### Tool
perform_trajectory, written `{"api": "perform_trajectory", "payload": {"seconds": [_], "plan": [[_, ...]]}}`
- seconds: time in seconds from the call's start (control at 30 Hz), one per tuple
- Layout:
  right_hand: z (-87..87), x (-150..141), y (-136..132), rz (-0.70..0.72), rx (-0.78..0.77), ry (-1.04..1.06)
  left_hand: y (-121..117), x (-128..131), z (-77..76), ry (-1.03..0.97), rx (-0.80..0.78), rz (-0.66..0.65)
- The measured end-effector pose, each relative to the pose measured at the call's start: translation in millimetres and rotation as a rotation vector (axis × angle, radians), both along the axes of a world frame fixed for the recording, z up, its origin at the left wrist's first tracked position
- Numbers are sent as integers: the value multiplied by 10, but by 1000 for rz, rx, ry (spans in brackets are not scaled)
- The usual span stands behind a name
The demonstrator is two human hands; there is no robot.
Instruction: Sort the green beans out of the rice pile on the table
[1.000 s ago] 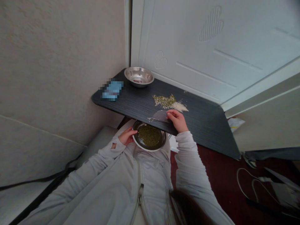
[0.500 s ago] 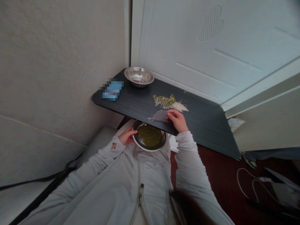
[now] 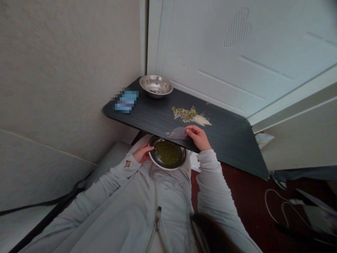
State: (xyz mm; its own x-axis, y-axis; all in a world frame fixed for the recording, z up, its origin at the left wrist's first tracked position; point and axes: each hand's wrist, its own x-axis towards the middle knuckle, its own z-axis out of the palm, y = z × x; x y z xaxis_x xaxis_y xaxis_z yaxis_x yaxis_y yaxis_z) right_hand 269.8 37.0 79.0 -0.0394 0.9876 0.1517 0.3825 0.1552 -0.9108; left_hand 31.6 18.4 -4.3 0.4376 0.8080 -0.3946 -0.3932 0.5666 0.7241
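Note:
My left hand (image 3: 142, 153) grips the rim of a metal bowl (image 3: 172, 168) resting on my lap, partly under the table's front edge. Green beans, likely mung beans (image 3: 168, 153), cover the bowl's bottom. Between thumb and fingers, my right hand (image 3: 198, 136) pinches a thin, clear, curved plastic scraper (image 3: 178, 133) low over the tabletop near that edge. A few white grains (image 3: 167, 133) lie at the scraper's left end. Farther back, a pile of mixed green beans and white grains (image 3: 184, 114) spreads out, with a whiter heap of rice-like grains (image 3: 202, 120) on its right side.
On the dark folding table (image 3: 229, 140), an empty metal bowl (image 3: 156, 86) stands at the back left beside a blurred blue item (image 3: 126, 102). A white door (image 3: 210, 45) borders the table's far side, a wall (image 3: 65, 70) the left. Cables (image 3: 279, 207) lie on the floor at right.
My right hand has shifted slightly left and toward me with the plastic scraper, closer to the table's front edge. My left hand and the bowl have stayed put.

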Motion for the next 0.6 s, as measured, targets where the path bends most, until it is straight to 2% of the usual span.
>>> {"api": "perform_trajectory", "payload": {"seconds": [0.23,0.43,0.6], "plan": [[13,-35,16,-13,-15,-78,3,-6,-6,-1,0,-3],[22,-48,41,-39,35,-130,13,0,-26,-7,12,-30],[17,-25,52,-71,32,-72,14,-6,-33,2,15,-19]]}}
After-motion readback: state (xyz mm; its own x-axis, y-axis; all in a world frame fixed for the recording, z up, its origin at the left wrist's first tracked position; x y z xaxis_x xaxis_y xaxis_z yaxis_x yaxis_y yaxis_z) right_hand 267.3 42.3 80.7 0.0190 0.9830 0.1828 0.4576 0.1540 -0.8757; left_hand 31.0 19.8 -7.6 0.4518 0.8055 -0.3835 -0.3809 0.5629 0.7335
